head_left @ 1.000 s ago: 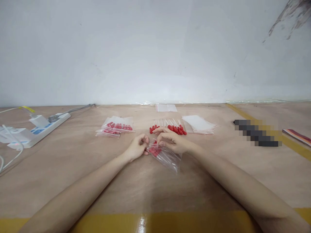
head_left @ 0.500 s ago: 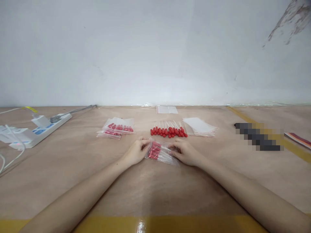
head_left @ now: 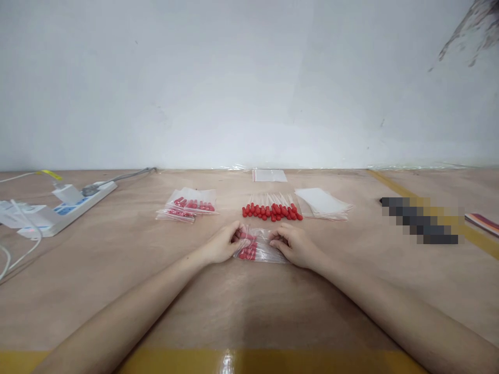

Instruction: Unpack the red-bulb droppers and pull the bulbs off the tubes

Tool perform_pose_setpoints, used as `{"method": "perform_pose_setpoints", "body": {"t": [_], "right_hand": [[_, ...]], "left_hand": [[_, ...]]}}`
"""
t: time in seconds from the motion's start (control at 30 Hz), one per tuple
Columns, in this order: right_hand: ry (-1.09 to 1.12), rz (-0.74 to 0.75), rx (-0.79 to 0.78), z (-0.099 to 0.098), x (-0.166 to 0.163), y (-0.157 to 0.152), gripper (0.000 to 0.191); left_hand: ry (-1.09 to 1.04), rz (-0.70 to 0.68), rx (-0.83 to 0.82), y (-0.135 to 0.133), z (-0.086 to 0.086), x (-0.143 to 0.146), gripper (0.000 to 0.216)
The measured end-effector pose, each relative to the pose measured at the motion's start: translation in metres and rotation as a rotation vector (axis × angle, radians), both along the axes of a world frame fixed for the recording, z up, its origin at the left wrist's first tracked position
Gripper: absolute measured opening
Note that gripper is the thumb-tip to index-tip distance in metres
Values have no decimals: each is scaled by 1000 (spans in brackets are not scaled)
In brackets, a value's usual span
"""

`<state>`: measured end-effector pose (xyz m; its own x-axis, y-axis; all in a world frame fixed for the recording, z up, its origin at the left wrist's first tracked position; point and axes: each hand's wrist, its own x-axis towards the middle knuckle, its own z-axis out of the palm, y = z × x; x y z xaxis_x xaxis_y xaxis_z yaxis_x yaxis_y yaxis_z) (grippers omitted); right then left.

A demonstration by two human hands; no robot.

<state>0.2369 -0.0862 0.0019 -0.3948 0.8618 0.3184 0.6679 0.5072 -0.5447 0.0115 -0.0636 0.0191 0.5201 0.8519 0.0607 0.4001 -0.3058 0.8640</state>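
Observation:
A clear zip bag [head_left: 268,252] with several red-tipped sticks inside lies in front of me, its red tips to the left. My left hand [head_left: 230,242] grips the bag's left end, thumb over the red tips. At the right end my right hand [head_left: 292,244] pinches the plastic with curled fingers. Just beyond the bag is a loose row of red-tipped sticks [head_left: 273,211], tips toward me. To the left rest filled zip bags [head_left: 189,203], overlapping each other. A stack of flat zip bags [head_left: 323,202] lies right of the loose sticks.
Another flat bag [head_left: 270,175] lies near the wall. A white power strip [head_left: 86,208] with plugged chargers and cables takes up the left side. On the right are a blurred dark object [head_left: 423,221] and a striped item [head_left: 483,223]. Yellow tape [head_left: 187,361] runs along the front edge.
My left hand has shifted slightly right, its thumb now lying over the red tips in the bag. My right hand has stayed nearly in place at the bag's right end.

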Motion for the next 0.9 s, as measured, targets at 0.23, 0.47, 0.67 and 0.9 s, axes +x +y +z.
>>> {"method": "perform_pose_setpoints", "body": {"t": [0.23, 0.47, 0.67, 0.9], "right_hand": [[22, 99, 26, -1, 8, -3, 34], [31, 94, -30, 1, 11, -7, 41], [46, 80, -65, 2, 9, -6, 41], [49, 71, -44, 1, 9, -6, 41]], "left_hand": [[-73, -28, 38, 4, 4, -7, 18], [-40, 46, -62, 35, 62, -82, 25], [23, 621, 567, 56, 79, -112, 18], [565, 222, 865, 63, 15, -33, 19]]}}
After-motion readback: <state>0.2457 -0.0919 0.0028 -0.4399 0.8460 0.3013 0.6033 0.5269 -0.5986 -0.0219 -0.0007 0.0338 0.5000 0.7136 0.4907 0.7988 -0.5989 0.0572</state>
